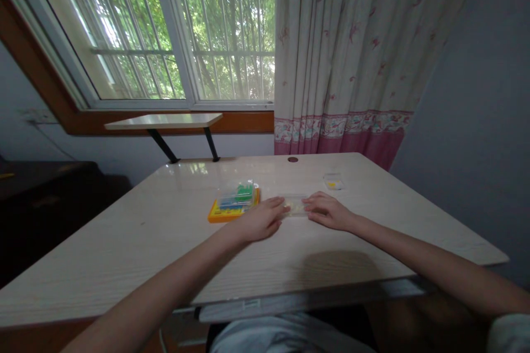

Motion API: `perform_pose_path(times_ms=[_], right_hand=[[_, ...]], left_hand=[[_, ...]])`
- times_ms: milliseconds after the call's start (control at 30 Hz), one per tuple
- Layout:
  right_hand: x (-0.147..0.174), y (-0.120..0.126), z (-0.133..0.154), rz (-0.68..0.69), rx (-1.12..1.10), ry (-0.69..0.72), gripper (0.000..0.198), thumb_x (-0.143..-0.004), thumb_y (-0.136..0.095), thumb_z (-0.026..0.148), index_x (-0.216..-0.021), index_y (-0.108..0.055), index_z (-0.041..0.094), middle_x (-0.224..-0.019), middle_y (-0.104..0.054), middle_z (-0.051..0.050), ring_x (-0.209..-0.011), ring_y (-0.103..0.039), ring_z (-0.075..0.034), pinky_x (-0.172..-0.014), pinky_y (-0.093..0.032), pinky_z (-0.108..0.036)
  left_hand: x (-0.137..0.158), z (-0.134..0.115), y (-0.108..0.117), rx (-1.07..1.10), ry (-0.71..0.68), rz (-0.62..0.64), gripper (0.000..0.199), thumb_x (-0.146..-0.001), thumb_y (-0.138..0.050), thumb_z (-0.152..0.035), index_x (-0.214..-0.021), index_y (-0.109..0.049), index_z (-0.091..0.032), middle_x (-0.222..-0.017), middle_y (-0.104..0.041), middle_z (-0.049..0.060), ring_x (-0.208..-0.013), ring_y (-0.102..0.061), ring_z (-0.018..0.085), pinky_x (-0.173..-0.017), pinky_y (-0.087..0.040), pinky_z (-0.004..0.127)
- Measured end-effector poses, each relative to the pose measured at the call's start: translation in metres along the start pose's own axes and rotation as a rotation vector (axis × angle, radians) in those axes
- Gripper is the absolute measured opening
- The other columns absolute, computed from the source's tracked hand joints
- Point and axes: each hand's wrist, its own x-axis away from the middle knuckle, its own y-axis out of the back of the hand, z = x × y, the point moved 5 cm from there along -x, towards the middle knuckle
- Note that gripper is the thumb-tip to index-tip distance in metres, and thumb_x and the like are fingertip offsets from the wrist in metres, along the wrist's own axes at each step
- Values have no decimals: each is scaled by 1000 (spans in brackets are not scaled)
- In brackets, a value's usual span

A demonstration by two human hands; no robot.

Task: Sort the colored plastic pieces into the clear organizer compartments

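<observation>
A small clear plastic box (295,207) with pale contents lies on the table between my hands. My left hand (264,220) has its fingers closed against the box's left end. At the right end, the bent fingers of my right hand (329,212) hold the box from the other side. What the pale pieces inside are is too small and blurred to tell. Just left of my left hand sits an orange-yellow tray (215,214), with clear cases holding green (245,193) and blue pieces stacked on it.
Beyond my right hand stands another small clear box (333,182) with something yellow in it. The pale wood-grain table (165,253) has a round cable hole (292,159) near its back edge. A raised shelf (165,120) stands at the back left, below the window; a curtain (343,55) hangs behind.
</observation>
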Motion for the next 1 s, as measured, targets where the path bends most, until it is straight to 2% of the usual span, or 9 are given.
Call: perform_pose_path(times_ms=[133,267,400,500,633,733,833,933,1000], right_hand=[[-5,1,1,10,-11,-38,16,-76,-58,30,-90,-59,21,-111,-58,-9,-106,-50,-21,-90,-40,-41],[-11,-3,-9,94,-78,-170,31,-69,-64,34,-94,-52,19,-132,-39,-13,-119,-40,-23,-95,-35,-42],[-17,-3,-14,136,-184,-245,49,-61,-69,30,-103,-46,19,-116,-52,-10,-103,-52,-21,-89,-41,-38],[-30,4,-4,81,-203,-222,53,-57,-71,27,-103,-47,20,-108,-55,-6,-100,-52,-21,-87,-41,-37],[-70,9,19,-55,-317,-131,52,-60,-71,31,-105,-46,20,-106,-53,-5,-98,-52,-18,-87,-42,-35],[-106,7,31,-149,-436,-51,51,-60,-71,31,-103,-45,19,-105,-50,-5,-96,-52,-16,-88,-43,-34],[-133,-2,33,-185,-488,-45,50,-62,-70,31,-104,-46,20,-108,-50,-5,-95,-53,-15,-88,-43,-33],[-148,-13,27,-189,-494,-81,47,-63,-69,32,-103,-48,20,-109,-52,-5,-93,-54,-14,-87,-44,-33],[-154,-23,22,-180,-496,-113,46,-63,-69,34,-102,-49,19,-108,-53,-5,-90,-55,-14,-84,-44,-32]], left_hand=[[-10,-1,6,-7,-8,15,37,-75,-51,-23,-111,-51,-16,-125,-45,15,-116,-42,26,-96,-35,41],[-27,4,4,29,28,20,29,-72,-58,-30,-97,-53,-18,-124,-44,14,-121,-35,30,-92,-37,40],[-33,6,4,-13,72,36,35,-66,-61,-29,-99,-51,-19,-105,-53,10,-105,-47,28,-85,-40,38],[-25,3,26,-10,85,-27,45,-60,-66,-33,-101,-51,-21,-102,-53,7,-99,-48,25,-84,-40,37],[-2,7,82,104,136,-119,43,-64,-61,-37,-104,-51,-22,-105,-53,4,-98,-49,22,-83,-42,34],[25,25,120,159,186,-179,48,-69,-58,-41,-113,-48,-24,-118,-49,4,-107,-47,22,-87,-42,34],[62,65,136,186,314,-296,57,-71,-57,-45,-123,-40,-29,-132,-40,4,-121,-35,26,-96,-35,40],[92,109,115,281,444,-187,68,-66,-63,-46,-126,-36,-31,-138,-32,7,-125,-30,31,-93,-38,43],[102,128,96,402,485,-164,73,-66,-63,-44,-130,-29,-31,-140,-28,8,-126,-30,29,-92,-41,41]])
